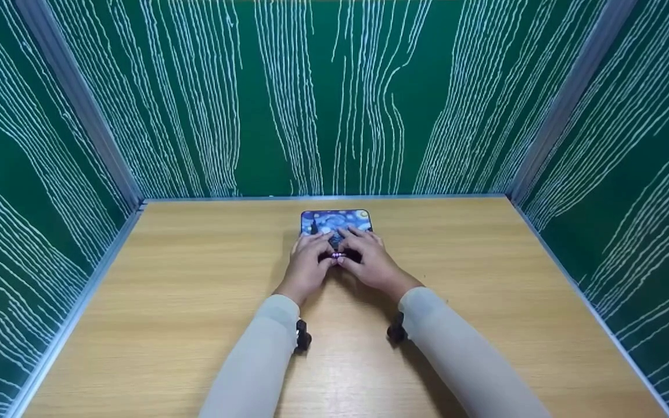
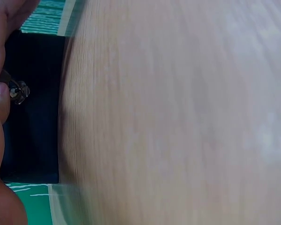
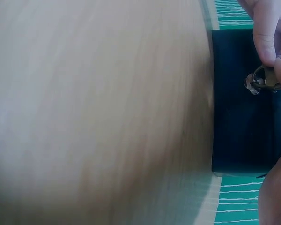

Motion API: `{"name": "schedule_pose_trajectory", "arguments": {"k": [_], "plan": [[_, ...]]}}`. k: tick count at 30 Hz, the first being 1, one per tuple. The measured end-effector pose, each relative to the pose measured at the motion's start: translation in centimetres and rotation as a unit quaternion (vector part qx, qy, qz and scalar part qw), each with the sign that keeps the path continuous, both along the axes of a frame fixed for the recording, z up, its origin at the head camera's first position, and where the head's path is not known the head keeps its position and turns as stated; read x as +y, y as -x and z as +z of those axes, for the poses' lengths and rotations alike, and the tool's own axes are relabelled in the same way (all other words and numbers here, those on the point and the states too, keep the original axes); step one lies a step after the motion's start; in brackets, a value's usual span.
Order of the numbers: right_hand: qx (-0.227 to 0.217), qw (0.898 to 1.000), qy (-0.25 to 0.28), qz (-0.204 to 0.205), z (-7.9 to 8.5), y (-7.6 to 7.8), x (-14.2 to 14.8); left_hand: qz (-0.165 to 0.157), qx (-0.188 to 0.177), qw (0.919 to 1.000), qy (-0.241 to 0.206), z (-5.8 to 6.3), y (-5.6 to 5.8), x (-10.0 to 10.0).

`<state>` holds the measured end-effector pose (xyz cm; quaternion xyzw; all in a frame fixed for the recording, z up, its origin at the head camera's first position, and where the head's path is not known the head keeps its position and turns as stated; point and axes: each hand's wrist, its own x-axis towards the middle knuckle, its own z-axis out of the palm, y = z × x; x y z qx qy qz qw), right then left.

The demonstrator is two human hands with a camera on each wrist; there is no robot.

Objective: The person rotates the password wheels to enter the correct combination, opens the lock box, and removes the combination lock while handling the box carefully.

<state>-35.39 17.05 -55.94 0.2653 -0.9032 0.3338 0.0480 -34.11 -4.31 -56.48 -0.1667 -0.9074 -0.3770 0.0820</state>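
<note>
A box (image 1: 337, 219) with a blue starry-night picture on its lid sits near the table's far edge. Its dark front face (image 3: 241, 131) carries a metal clasp (image 2: 22, 92), and through this passes the ring of a small brass-coloured padlock (image 3: 270, 77). My left hand (image 1: 307, 261) and right hand (image 1: 374, 262) meet at the front of the box. Both thumbs press at the padlock, which the hands hold between them. The other fingers bend over the lid. Part of the padlock and some fingertips are hidden behind the thumbs.
The wooden table (image 1: 195, 302) stretches out in front of and beside the box. Green walls with white wavy lines (image 1: 276, 98) enclose its back and sides, framed by grey posts (image 1: 87, 98). Dark wrist devices (image 1: 302, 337) hang under both sleeves.
</note>
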Motion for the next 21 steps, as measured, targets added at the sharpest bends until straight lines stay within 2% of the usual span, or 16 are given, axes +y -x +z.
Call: {"name": "schedule_pose_trajectory", "arguments": {"k": [4,11,21], "plan": [[-0.009,1.000,0.000,-0.004,0.07,-0.06,0.07,0.001,-0.001,1.0000,-0.002,-0.06,0.02,0.03],[-0.005,1.000,-0.006,-0.004,0.00,0.11,0.04,-0.005,0.037,0.9993,0.001,-0.20,0.24,0.08],[-0.008,1.000,-0.003,-0.005,-0.05,0.09,0.05,-0.004,0.030,0.9995,-0.009,-0.26,0.17,0.11]]}}
